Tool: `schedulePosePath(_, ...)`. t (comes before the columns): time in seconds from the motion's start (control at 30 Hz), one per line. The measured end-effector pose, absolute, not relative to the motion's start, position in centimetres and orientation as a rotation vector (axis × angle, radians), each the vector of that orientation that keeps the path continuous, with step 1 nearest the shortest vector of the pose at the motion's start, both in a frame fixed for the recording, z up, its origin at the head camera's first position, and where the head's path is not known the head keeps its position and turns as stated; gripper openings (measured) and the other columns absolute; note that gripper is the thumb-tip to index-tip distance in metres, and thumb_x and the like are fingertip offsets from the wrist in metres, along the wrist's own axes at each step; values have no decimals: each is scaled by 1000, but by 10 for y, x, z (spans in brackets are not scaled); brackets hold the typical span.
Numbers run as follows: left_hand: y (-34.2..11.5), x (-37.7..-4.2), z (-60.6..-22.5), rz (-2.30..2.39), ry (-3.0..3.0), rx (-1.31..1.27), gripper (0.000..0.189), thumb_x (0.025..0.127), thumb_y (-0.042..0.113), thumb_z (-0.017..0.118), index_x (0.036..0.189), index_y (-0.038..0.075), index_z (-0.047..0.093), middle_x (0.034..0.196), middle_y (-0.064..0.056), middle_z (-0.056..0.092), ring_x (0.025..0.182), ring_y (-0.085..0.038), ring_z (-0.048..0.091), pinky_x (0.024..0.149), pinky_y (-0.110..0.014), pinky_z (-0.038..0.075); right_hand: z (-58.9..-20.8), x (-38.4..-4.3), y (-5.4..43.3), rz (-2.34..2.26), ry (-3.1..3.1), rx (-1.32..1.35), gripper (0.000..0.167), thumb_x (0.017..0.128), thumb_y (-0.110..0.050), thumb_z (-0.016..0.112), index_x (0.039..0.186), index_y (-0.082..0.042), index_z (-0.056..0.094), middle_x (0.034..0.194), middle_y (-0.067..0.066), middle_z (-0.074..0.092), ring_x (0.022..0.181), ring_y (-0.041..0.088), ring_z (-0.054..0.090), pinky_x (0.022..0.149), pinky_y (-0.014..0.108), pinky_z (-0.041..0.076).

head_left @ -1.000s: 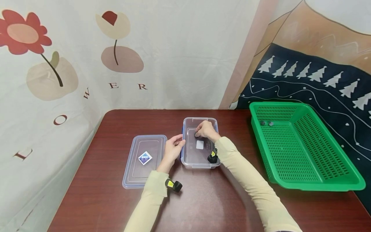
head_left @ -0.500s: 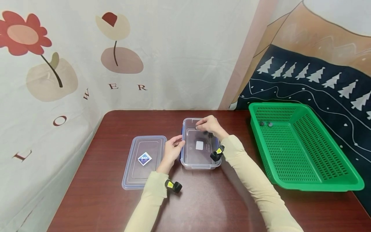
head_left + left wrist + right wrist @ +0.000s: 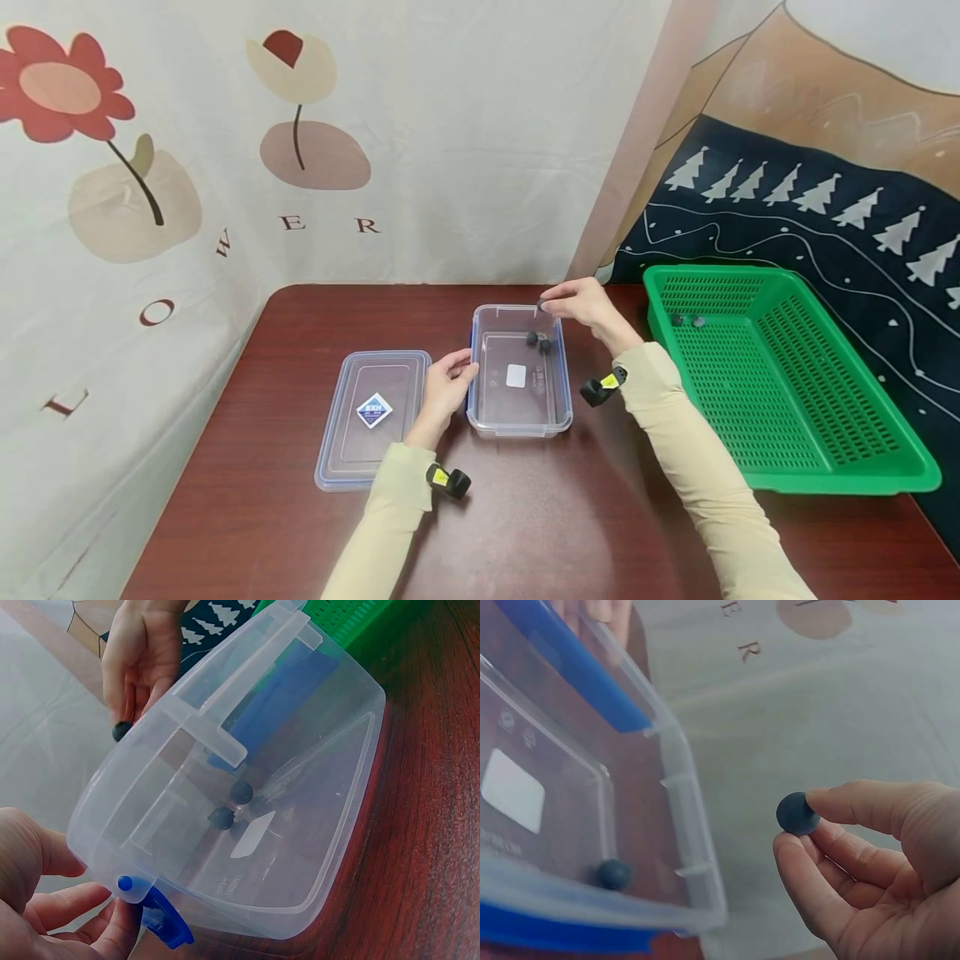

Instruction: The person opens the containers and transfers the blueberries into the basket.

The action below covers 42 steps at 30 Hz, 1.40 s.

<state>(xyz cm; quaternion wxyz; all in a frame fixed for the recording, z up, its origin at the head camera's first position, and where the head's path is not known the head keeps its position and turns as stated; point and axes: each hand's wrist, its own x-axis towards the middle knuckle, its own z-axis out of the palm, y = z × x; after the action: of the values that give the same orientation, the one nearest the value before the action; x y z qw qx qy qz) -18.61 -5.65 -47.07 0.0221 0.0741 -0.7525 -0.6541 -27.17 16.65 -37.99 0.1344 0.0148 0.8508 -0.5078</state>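
A clear plastic food container (image 3: 491, 408) with blue side clips stands at mid-table, its top uncovered. Two blueberries (image 3: 532, 339) lie inside near its far right corner; the left wrist view shows both blueberries (image 3: 241, 793) on the floor beside a white label. My left hand (image 3: 447, 385) holds the container's left side, its fingers by the blue clip (image 3: 161, 919) in the left wrist view. Between thumb and fingertips, my right hand (image 3: 588, 306) pinches another blueberry (image 3: 798, 814), just beyond the container's far right corner.
To the left lies the clear lid (image 3: 345, 454) with a diamond sticker. A large green basket (image 3: 701, 450) stands at the right, with two small dark round berries (image 3: 698, 322) at its far left. Behind the table (image 3: 517, 533) hang printed cloths.
My right hand has lifted out of the container and moved right and away, carrying a blueberry. The blueberries left inside now show. My left hand stays in place.
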Motion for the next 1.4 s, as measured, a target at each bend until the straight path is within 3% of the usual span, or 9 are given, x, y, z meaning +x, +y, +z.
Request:
schedulePosePath(0.27,-56,-187,-471,-2024,-2338,231,31,86,-1,61,117,-8,60,112,-23,63,99,-32,62,85,-36,51,-367,-269,201,-1514,2491,52,33,88,-11,65,117,5,61,120,22,57,104,33,60,94,39,45)
schedulePosePath(0.47,-55,-188,-472,-2028,-2329,226,31,86,-2,61,116,-8,61,112,-24,63,98,-32,62,84,-36,51,-358,-263,232,-1553,2531,34,38,89,-12,64,120,7,58,117,23,60,84,9,66,88,30,48)
schedulePosePath(0.53,-55,-188,-471,-2025,-2329,223,31,86,-2,61,116,-9,61,112,-24,63,98,-32,62,84,-35,51,-354,-260,244,-1568,2541,35,39,89,-13,64,121,8,57,112,17,62,78,1,64,85,26,49)
schedulePosePath(0.7,-55,-188,-471,-2025,-2326,221,31,86,-2,61,116,-9,61,112,-24,63,98,-32,62,84,-35,51,-347,-252,274,-1692,2506,75,43,88,-12,66,122,10,55,92,-7,64,77,-2,63,80,21,51)
schedulePosePath(0.83,-55,-188,-471,-2023,-2328,217,31,86,-2,61,116,-9,60,112,-24,63,99,-32,62,85,-36,51,-345,-245,298,-1792,2478,106,31,85,-15,69,114,-2,65,85,-16,66,79,-1,65,77,17,51)
schedulePosePath(1.0,-55,-187,-471,-2025,-2333,226,31,86,-2,61,116,-9,60,112,-24,63,99,-32,62,85,-36,51,-350,-237,327,-1943,2417,124,11,85,-12,70,90,-21,73,80,-15,68,77,0,66,72,15,51)
schedulePosePath(1.27,-55,-187,-471,-2025,-2335,229,31,86,-2,61,116,-9,60,112,-24,63,99,-31,62,85,-36,51,-364,-227,367,-1994,2365,194,14,85,-12,68,87,-25,72,84,-16,67,81,-3,63,73,13,50)
schedulePosePath(1.4,-55,-188,-471,-2029,-2336,230,31,87,-1,61,117,-9,60,113,-23,63,100,-31,62,86,-35,50,-372,-223,381,-2042,2282,251,16,86,-8,66,86,-22,73,81,-13,68,78,-1,64,70,13,50)
